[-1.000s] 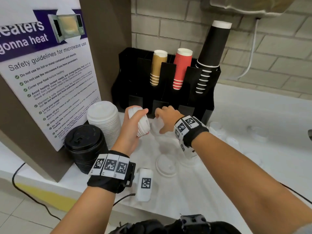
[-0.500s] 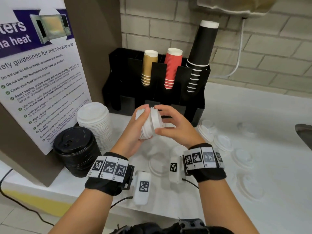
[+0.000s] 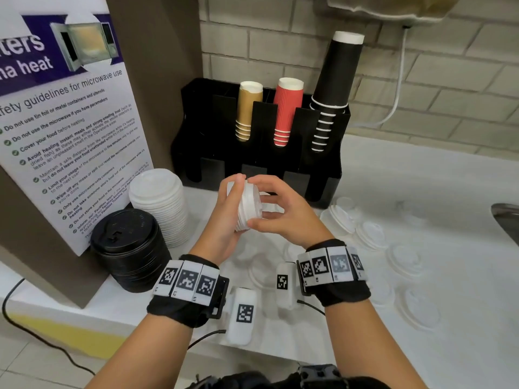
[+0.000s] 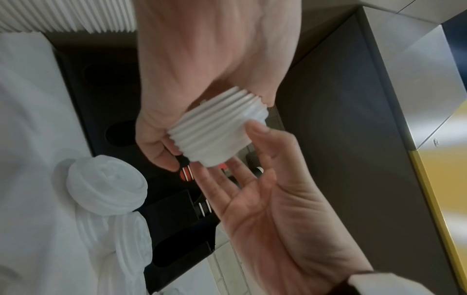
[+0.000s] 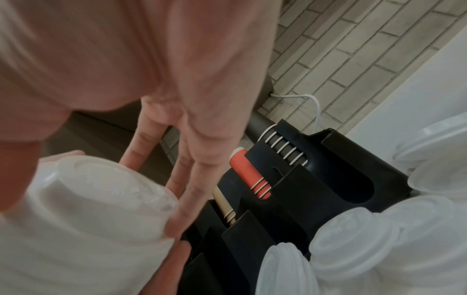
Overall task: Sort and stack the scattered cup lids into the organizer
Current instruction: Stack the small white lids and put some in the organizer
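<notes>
My left hand (image 3: 234, 202) grips a short stack of small white lids (image 3: 247, 209), held sideways above the counter in front of the black organizer (image 3: 323, 178). My right hand (image 3: 268, 204) holds the stack's end lid, thumb under its rim and fingers spread over its top edge. In the left wrist view the ribbed stack (image 4: 215, 131) lies between both hands. The right wrist view shows my fingers (image 5: 192, 191) lying straight along the end lid (image 5: 101, 189). The organizer's low front slots look empty.
Gold cups (image 3: 248, 110), red cups (image 3: 288, 110) and black cups (image 3: 334, 88) stand in the organizer's upper slots. A tall stack of large white lids (image 3: 157, 203) and a black lid stack (image 3: 126, 248) stand at left. Several loose white lids (image 3: 404, 256) lie right, near a sink edge (image 3: 505, 217).
My right hand came up from the counter with a lid and set it on the end of the stack in my left hand. It now holds that end.
</notes>
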Demonstrator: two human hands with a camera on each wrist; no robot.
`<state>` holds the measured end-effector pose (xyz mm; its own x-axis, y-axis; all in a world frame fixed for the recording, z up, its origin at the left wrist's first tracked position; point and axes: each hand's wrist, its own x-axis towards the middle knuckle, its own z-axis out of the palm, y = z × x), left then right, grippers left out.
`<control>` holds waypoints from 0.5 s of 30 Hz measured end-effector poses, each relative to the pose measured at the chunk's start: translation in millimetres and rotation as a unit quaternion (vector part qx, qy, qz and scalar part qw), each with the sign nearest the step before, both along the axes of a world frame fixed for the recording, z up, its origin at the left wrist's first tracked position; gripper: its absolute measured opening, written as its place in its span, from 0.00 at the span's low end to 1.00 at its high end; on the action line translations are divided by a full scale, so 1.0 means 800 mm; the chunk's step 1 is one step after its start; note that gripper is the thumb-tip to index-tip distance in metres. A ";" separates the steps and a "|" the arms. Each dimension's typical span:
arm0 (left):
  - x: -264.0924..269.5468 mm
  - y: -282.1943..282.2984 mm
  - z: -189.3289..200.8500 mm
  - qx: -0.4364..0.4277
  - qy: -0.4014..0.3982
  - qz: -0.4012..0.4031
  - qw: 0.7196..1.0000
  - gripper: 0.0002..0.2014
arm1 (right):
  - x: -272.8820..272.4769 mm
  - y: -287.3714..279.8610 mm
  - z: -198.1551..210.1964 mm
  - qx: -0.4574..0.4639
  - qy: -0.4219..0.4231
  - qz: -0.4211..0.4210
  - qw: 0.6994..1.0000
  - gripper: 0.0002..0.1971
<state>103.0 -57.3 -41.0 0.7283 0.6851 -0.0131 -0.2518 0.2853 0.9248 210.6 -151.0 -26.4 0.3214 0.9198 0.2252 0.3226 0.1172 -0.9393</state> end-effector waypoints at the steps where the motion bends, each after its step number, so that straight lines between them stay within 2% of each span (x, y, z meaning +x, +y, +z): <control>1: 0.000 -0.001 0.000 -0.004 0.001 0.008 1.000 0.29 | 0.000 0.000 0.000 -0.003 0.001 0.000 1.000 0.31; 5: 0.001 0.001 0.002 -0.004 0.014 0.033 0.999 0.19 | -0.001 0.003 0.001 -0.006 -0.003 -0.008 1.000 0.31; 8: 0.001 0.006 0.003 -0.005 0.019 0.033 0.999 0.17 | -0.002 0.004 0.005 -0.018 -0.041 -0.010 0.999 0.30; 11: -0.002 0.013 0.002 -0.015 0.032 0.041 0.999 0.14 | 0.013 0.013 0.015 -0.050 -0.093 0.031 0.994 0.21; 13: -0.004 0.018 0.001 -0.025 0.037 0.060 0.997 0.07 | 0.034 0.030 0.022 -0.070 -0.142 -0.008 0.987 0.14; 15: -0.004 0.023 0.001 -0.031 0.041 0.080 0.995 0.05 | 0.055 0.053 0.022 -0.150 -0.238 -0.064 0.957 0.15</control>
<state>99.8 -39.0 -40.6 0.6047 0.7882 -0.1145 -0.2224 0.3052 0.9260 254.4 -108.9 -9.1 0.3626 0.9260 0.1052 0.7161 -0.2046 -0.6674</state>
